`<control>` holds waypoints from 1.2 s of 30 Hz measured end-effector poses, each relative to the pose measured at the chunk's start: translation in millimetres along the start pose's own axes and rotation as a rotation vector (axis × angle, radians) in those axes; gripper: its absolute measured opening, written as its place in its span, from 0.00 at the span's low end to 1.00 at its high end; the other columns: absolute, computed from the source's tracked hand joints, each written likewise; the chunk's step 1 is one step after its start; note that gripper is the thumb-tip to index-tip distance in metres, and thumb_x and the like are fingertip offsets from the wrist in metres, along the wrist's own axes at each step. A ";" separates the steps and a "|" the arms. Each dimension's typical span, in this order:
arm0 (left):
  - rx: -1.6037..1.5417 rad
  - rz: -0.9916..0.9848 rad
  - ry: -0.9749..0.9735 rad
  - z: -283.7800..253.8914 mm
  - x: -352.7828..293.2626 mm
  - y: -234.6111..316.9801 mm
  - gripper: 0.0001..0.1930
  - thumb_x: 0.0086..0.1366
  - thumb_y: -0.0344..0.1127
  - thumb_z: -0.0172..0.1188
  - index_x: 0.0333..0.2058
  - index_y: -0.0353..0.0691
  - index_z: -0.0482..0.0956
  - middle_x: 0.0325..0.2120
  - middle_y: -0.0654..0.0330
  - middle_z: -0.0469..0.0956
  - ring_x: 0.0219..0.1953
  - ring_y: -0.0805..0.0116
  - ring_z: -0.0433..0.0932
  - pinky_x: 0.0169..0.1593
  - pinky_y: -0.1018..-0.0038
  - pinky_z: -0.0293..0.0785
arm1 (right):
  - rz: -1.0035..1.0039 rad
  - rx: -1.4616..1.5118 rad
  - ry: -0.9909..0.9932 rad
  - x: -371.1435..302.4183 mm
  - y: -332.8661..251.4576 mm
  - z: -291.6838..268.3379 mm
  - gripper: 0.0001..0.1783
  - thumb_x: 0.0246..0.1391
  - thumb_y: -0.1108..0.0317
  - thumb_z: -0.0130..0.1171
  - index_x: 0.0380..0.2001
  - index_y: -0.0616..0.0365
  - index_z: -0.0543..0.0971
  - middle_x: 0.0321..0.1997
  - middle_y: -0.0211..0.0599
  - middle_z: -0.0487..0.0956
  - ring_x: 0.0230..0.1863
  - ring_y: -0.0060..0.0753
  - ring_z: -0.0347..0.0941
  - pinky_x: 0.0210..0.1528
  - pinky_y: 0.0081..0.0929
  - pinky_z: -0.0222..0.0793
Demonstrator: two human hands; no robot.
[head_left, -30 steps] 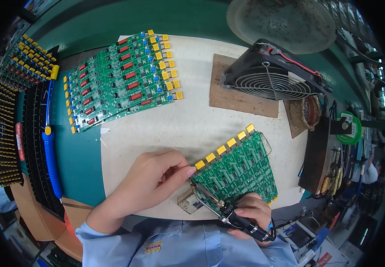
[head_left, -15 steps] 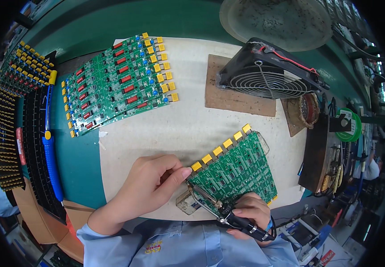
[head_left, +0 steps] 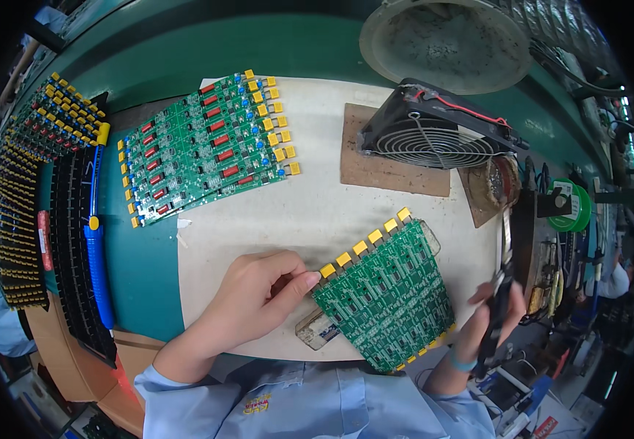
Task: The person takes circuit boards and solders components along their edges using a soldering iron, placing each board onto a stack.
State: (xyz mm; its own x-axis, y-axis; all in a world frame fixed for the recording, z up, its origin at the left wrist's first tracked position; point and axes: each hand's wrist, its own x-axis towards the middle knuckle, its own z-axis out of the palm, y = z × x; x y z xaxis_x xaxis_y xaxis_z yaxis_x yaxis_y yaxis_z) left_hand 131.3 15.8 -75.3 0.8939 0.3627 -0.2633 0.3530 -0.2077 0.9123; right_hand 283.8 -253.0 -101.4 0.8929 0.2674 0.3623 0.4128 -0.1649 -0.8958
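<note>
My left hand (head_left: 262, 293) is closed in a pinch on the yellow block-shaped component (head_left: 327, 271) at the near-left corner of a green circuit board (head_left: 390, 300). That board lies tilted on a worn, pale support (head_left: 310, 329), which shows at its left and right edges. More yellow components line its upper-left edge. My right hand (head_left: 511, 314), somewhat blurred, is wrapped round a black soldering iron (head_left: 494, 314) off the board's right side. The iron points away from me, its metal front part near a round, dark-stained tin (head_left: 504, 181).
A panel of joined green boards (head_left: 200, 146) lies at the back left. A black fan (head_left: 441, 135) stands on brown cardboard (head_left: 353, 154), below a round hood (head_left: 445, 44). On the left are a blue desoldering pump (head_left: 97, 271) and racked boards (head_left: 20, 227). A green solder spool (head_left: 579, 205) is at right.
My right hand has swung the soldering iron away from the board's near-left corner, rightward and toward the tin. My left hand keeps its pinch at the corner. The view has shifted slightly.
</note>
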 end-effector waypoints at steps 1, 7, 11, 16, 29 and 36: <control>0.001 0.004 0.004 0.7 -0.1 -0.3 0.07 0.58 0.28 0.57 0.22 0.34 0.74 0.13 0.60 0.70 0.14 0.68 0.62 0.22 0.75 0.59 | -0.039 -0.112 0.062 8.8 12.5 -3.5 0.23 0.44 0.70 0.58 0.47 0.55 0.69 0.43 0.40 0.68 0.37 0.30 0.68 0.37 0.25 0.65; 0.183 0.042 0.012 -3.6 -4.0 1.0 0.04 0.57 0.27 0.56 0.24 0.34 0.74 0.19 0.59 0.73 0.17 0.67 0.64 0.23 0.76 0.62 | 0.113 -0.237 0.084 25.7 11.5 2.9 0.23 0.43 0.73 0.56 0.47 0.59 0.70 0.41 0.39 0.70 0.37 0.30 0.68 0.39 0.25 0.65; 0.306 0.422 0.425 4.0 -5.2 11.0 0.03 0.55 0.27 0.55 0.29 0.36 0.75 0.29 0.58 0.76 0.25 0.65 0.70 0.29 0.75 0.67 | 0.006 -0.186 0.091 23.8 8.9 -1.0 0.22 0.43 0.73 0.58 0.46 0.62 0.72 0.37 0.37 0.71 0.36 0.31 0.68 0.40 0.25 0.64; 0.858 0.948 -0.159 57.7 -35.4 28.0 0.15 0.57 0.33 0.51 0.43 0.38 0.72 0.48 0.52 0.71 0.48 0.58 0.72 0.50 0.68 0.69 | -0.049 -0.089 -0.022 26.9 5.1 3.0 0.23 0.41 0.75 0.59 0.45 0.61 0.73 0.36 0.38 0.72 0.34 0.31 0.68 0.39 0.24 0.64; 1.355 1.167 0.016 76.9 -24.8 43.5 0.17 0.58 0.33 0.49 0.45 0.34 0.72 0.46 0.49 0.73 0.47 0.60 0.74 0.50 0.71 0.70 | -0.113 -0.020 -0.131 22.6 9.5 -5.3 0.22 0.38 0.76 0.60 0.42 0.61 0.75 0.34 0.38 0.73 0.32 0.31 0.67 0.37 0.23 0.63; 1.202 0.823 0.425 -15.9 -93.3 93.6 0.10 0.52 0.28 0.56 0.36 0.36 0.79 0.39 0.51 0.77 0.38 0.60 0.78 0.44 0.72 0.75 | 0.009 -0.093 -0.090 16.1 -0.9 -13.7 0.21 0.42 0.73 0.55 0.44 0.63 0.73 0.35 0.38 0.70 0.34 0.32 0.64 0.40 0.24 0.61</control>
State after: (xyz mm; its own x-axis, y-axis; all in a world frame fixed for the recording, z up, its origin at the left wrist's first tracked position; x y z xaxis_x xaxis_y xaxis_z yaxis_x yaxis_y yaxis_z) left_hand 76.6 -23.0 39.7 0.8790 -0.0369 0.4755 0.0068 -0.9959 -0.0897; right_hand 300.2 -261.5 -91.2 0.8787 0.3487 0.3260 0.4235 -0.2541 -0.8695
